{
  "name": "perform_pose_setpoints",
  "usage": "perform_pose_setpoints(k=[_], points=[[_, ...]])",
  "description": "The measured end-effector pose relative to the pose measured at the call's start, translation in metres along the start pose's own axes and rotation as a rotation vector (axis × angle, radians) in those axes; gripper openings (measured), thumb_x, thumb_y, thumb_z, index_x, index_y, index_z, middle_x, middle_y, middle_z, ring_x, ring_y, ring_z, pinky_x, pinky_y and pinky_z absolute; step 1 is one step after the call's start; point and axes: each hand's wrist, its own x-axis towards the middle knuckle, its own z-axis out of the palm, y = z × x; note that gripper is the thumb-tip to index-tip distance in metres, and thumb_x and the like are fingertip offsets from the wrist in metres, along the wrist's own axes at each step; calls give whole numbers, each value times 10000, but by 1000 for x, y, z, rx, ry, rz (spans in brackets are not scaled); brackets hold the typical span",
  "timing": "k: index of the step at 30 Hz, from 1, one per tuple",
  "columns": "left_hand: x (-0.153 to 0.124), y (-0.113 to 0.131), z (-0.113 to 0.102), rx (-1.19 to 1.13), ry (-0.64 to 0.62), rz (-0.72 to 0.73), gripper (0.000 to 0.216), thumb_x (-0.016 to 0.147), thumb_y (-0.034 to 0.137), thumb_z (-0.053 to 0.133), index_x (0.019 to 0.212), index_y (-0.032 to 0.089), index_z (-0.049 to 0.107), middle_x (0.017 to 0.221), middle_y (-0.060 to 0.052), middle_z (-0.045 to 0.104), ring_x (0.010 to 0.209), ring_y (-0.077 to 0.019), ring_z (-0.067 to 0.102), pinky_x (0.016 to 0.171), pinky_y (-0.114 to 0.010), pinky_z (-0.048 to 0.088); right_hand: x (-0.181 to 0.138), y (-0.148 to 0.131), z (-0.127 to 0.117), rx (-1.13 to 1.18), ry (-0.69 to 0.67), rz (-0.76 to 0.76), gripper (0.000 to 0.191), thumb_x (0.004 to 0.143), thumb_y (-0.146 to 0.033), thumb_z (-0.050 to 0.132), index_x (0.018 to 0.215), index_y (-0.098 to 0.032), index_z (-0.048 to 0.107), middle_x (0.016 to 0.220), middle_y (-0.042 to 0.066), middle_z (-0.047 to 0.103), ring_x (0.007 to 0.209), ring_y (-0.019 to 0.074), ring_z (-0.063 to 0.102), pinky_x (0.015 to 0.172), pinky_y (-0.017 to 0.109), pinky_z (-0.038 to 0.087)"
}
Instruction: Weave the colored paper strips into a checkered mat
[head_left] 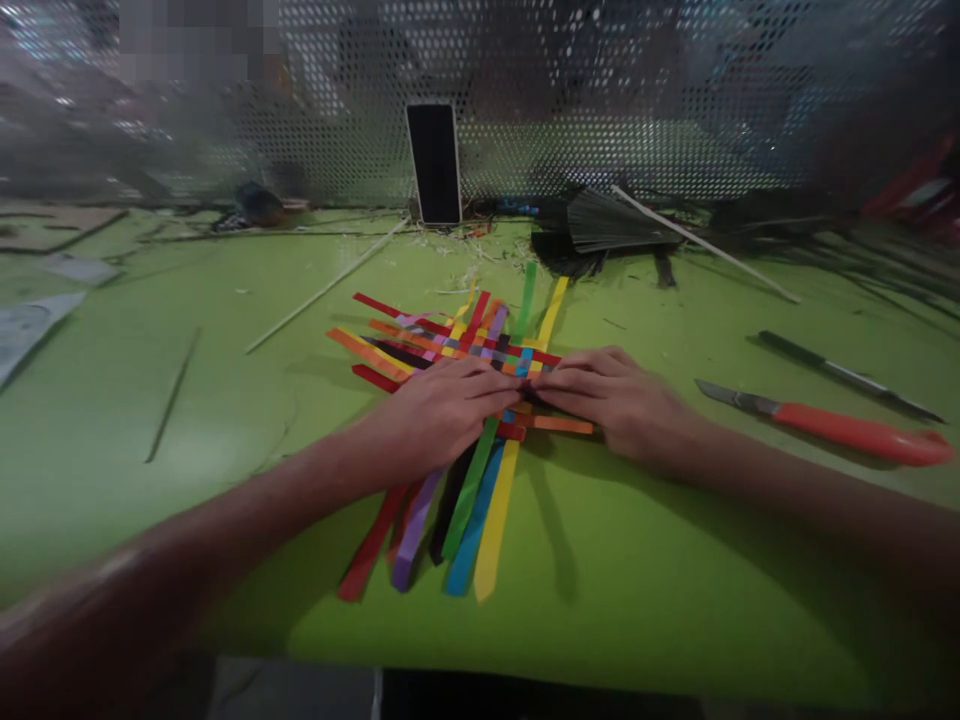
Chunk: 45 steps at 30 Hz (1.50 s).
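Observation:
A loose mat of woven coloured strips (471,345) lies at the middle of the table, its ends fanning out in red, purple, black, green, blue, yellow and orange. Across its near part rests my left hand (450,405), its fingers together and the fingertips closed on the strips at the mat's right side. My right hand (611,400) meets it there, thumb and fingers pinching the right end of a dark strip (553,406). An orange strip (559,424) sticks out below the right fingers. Both palms and the crossings beneath them are hidden.
To the right lie a red-handled knife (847,425) and a dark slim blade tool (847,375). A phone (435,165) stands against the perforated metal screen (337,130). Thin sticks (326,287), dark fibre bundles (615,222) and scraps lie on the green table (637,580); paper (34,325) is far left.

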Motion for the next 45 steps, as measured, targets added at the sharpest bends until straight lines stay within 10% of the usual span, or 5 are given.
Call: perform_pose_setpoints(k=[11,20,27,34,45], points=[[-1,-2,-6,20,-56,-43,298,1048,157,487,1242,148,714,1246,-135,659,1232,-303,568,1092,-522,512,-4,1,6,116,-5,124,781,915,-18,455,1657,-213,312,1452,140,630,1323,276,601,1007,415,574],[-5,-14,-5,-185,19,-130,318,1019,104,502,1261,153,703,1214,-121,602,1172,-247,557,1076,-454,505,22,4,8,290,-50,182,361,959,-123,533,1267,-185,708,1218,141,710,1084,270,672,925,371,561],[-6,-13,-4,-171,73,-92,279,1025,108,495,1160,123,738,1027,-99,657,971,-219,594,895,-377,545,36,-1,0,611,-102,698,223,1019,-305,544,1009,-193,736,1020,86,734,890,222,683,784,323,536],[-1,-2,-9,24,-75,-14,210,1008,143,550,1099,144,739,1097,-109,658,1072,-270,599,980,-433,524,38,-7,-3,274,-119,384,266,968,-106,559,1134,-174,756,1102,147,699,989,241,616,863,340,480],[-2,17,-25,59,-227,-49,265,1052,224,504,1206,131,698,1189,-145,626,1141,-295,601,1024,-477,524,75,16,-59,455,-342,294,413,777,13,511,1040,-179,764,935,45,812,809,175,712,747,263,483]])
